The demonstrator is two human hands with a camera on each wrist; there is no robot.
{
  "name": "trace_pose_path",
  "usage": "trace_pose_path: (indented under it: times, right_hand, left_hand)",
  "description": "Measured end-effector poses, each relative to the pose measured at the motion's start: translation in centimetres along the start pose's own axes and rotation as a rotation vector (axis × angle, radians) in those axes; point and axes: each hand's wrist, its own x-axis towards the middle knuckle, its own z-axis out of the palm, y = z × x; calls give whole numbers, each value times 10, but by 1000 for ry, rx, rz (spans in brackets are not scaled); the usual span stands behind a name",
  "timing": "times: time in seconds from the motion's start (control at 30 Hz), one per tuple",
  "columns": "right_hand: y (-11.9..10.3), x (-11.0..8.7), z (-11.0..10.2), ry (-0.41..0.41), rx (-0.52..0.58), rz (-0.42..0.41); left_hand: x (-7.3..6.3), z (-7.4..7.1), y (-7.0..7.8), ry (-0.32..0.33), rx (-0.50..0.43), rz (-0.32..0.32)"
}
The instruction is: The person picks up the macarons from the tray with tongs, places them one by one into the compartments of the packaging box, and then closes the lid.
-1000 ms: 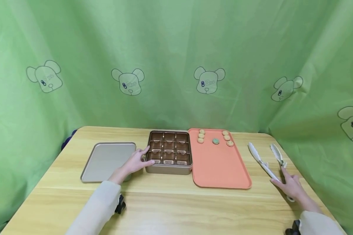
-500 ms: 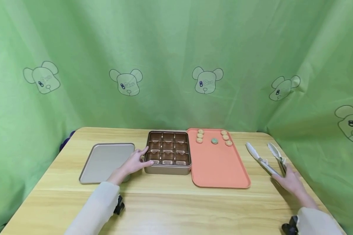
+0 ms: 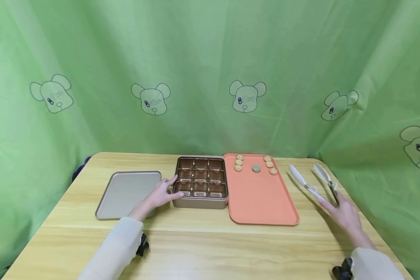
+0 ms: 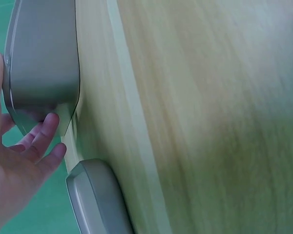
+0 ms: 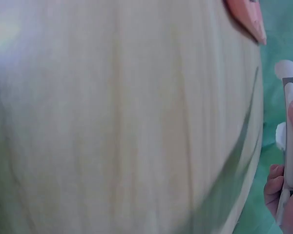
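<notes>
In the head view, my left hand (image 3: 159,194) rests at the left side of a metal box (image 3: 201,202) with a brown compartment insert (image 3: 200,175). Its thumb lies over the front left rim; the fairly straight fingers touch the side wall, as the left wrist view also shows. At the right, my right hand (image 3: 346,215) grips a pair of tongs (image 3: 313,190) with pale tips. The arms of the tongs are spread, with nothing between them, and they hang above the table with a shadow below. The compartments I can see hold nothing.
Right of the box lies a coral tray (image 3: 262,202). Near its far end are tan cookies (image 3: 238,162) in a left row, more cookies (image 3: 269,164) in a right row, and a green cookie (image 3: 256,168) between. A flat metal lid (image 3: 127,192) lies left; a green curtain (image 3: 203,77) hangs behind.
The right hand has raised the tongs off the table and brought them slightly left and away from me. The left hand stays at the box.
</notes>
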Motion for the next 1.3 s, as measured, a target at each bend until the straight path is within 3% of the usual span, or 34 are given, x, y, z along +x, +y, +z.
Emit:
trace_pose_path:
  times: [0.4,0.53,0.7,1.3]
  right_hand:
    - [-41,7,-7,15,-2,-203]
    - [-57,16,-10,-14,-4,-246]
    - [-71,23,-8,-66,-41,-291]
    - [-89,28,14,-146,-125,-209]
  left_hand:
    - [3,-3,-2,-32,-37,16]
    - [7,-8,-2,-44,-60,43]
    - [7,-11,-2,-56,-49,26]
    - [3,-10,-2,-81,-92,-8]
